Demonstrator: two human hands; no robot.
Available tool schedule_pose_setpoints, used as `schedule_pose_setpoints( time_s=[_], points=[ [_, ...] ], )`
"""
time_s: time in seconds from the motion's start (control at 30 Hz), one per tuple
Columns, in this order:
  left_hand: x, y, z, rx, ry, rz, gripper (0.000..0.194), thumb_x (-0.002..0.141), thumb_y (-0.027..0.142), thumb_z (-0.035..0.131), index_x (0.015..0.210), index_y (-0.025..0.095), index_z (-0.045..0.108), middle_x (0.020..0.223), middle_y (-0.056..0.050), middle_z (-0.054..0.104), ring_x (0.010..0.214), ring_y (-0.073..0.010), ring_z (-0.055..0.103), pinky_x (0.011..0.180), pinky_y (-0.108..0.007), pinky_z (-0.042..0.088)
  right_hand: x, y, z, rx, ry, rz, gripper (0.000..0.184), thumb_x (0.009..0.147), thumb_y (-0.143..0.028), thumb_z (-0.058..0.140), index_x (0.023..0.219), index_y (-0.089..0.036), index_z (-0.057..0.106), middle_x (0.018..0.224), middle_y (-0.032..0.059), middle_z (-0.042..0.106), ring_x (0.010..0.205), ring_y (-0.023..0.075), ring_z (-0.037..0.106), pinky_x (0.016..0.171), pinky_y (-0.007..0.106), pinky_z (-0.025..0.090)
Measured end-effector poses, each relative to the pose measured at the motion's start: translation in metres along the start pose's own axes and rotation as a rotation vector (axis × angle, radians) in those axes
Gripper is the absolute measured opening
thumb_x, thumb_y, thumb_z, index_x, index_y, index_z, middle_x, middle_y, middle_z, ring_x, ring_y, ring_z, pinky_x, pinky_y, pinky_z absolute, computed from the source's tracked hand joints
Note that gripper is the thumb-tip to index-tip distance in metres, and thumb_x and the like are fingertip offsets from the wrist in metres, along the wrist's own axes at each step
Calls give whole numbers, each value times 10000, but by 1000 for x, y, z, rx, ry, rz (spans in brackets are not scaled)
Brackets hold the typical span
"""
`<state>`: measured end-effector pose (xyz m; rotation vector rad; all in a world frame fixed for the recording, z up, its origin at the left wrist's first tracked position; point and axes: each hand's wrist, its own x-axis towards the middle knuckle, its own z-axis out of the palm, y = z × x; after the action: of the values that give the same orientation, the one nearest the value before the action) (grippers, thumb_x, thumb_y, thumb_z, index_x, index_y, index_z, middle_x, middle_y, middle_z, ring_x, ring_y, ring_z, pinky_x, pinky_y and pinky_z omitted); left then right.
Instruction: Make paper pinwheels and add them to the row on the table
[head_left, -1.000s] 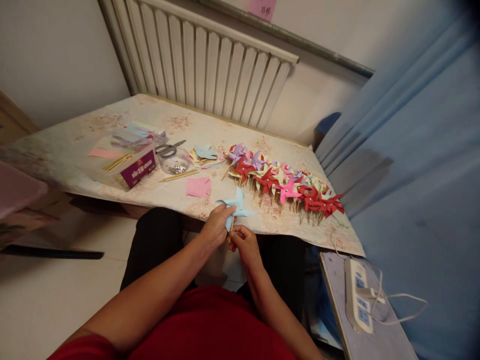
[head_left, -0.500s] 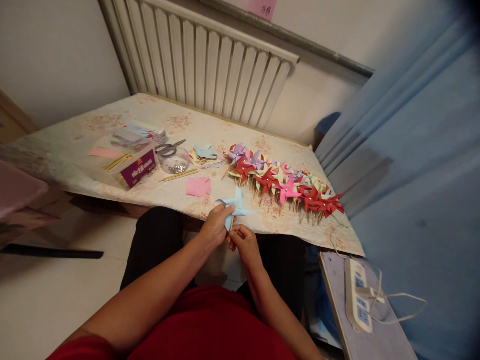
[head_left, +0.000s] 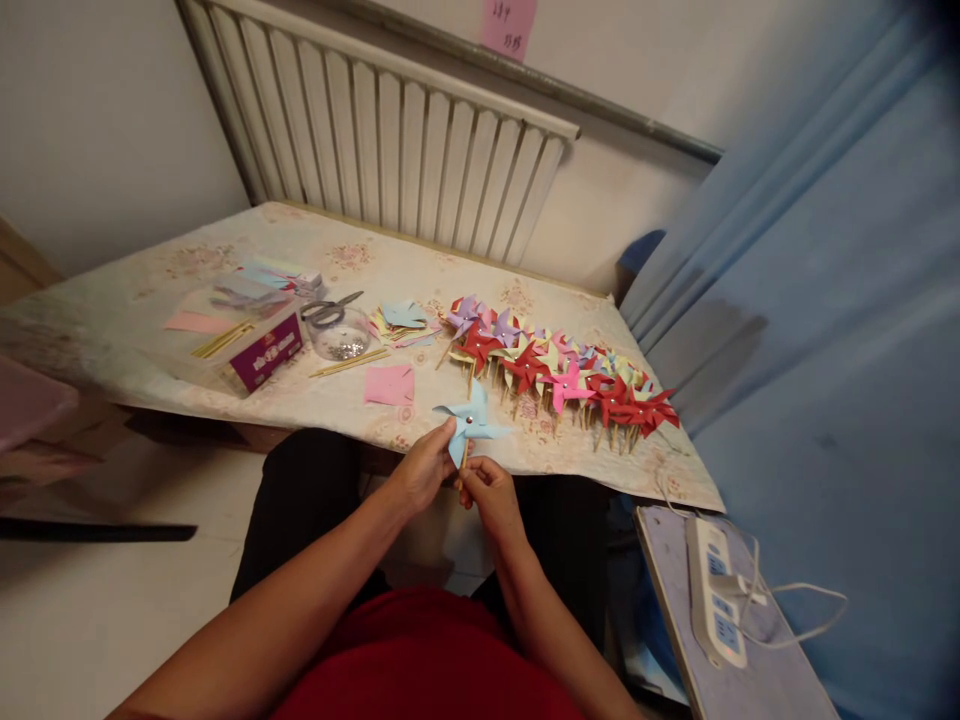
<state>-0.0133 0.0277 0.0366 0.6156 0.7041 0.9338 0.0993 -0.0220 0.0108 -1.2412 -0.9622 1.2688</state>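
Note:
A light blue paper pinwheel (head_left: 478,429) with a shiny pin at its centre is held just over the table's front edge. My left hand (head_left: 427,468) is at its left side, the thumb along a lower blade and fingers partly hidden behind the paper. Lower down, my right hand (head_left: 486,492) pinches the pinwheel's thin wooden stick with fingers curled. A pink paper square (head_left: 388,384) with cut slits lies on the table, left of the pinwheel. To the right stand several rows of finished pinwheels (head_left: 566,385) in red, pink, purple and pale yellow.
On the flowered tablecloth (head_left: 352,225) are a clear box (head_left: 266,352) of sticks, a round tub (head_left: 346,345) of shiny pins, scissors (head_left: 334,308) across its rim, loose sticks (head_left: 349,362) and stacked cut paper (head_left: 405,316). A power strip (head_left: 716,590) with cables sits at the lower right.
My left thumb has moved off the pinwheel's centre, so the pin now shows. My right hand stays on the stick. The view has shifted slightly.

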Motion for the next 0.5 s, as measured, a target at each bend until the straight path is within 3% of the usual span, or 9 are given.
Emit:
schedule_pose_setpoints(
  time_s=[0.13,0.23,0.37,0.5],
  points=[
    [8,-8,-20,153,146,-33,453,721,585,610,829,145,605,738,-47,630,658,-140,591,673,-273,457,4,3,-4,-1,35,15,172,694,-338,635,726,-175,588,567,-29,600,401,75,448,408,199,326],
    [20,-15,-37,399,207,4,326,737,469,597,724,144,582,654,-22,593,579,-123,541,611,-250,410,7,6,-7,13,55,19,168,689,-331,630,724,-174,583,559,-27,600,397,74,446,404,196,327],
    [37,-17,-53,941,302,212,133,763,237,507,649,171,530,598,11,524,591,-130,479,600,-247,349,11,11,-14,34,74,23,175,676,-334,643,712,-176,577,564,-24,606,404,77,455,404,197,333],
    [53,-12,-57,1440,286,469,151,825,179,424,735,184,546,751,-29,564,752,-168,506,714,-285,369,17,19,-22,58,96,26,184,677,-336,649,724,-171,583,575,-19,619,401,74,457,400,194,328]
  ],
)
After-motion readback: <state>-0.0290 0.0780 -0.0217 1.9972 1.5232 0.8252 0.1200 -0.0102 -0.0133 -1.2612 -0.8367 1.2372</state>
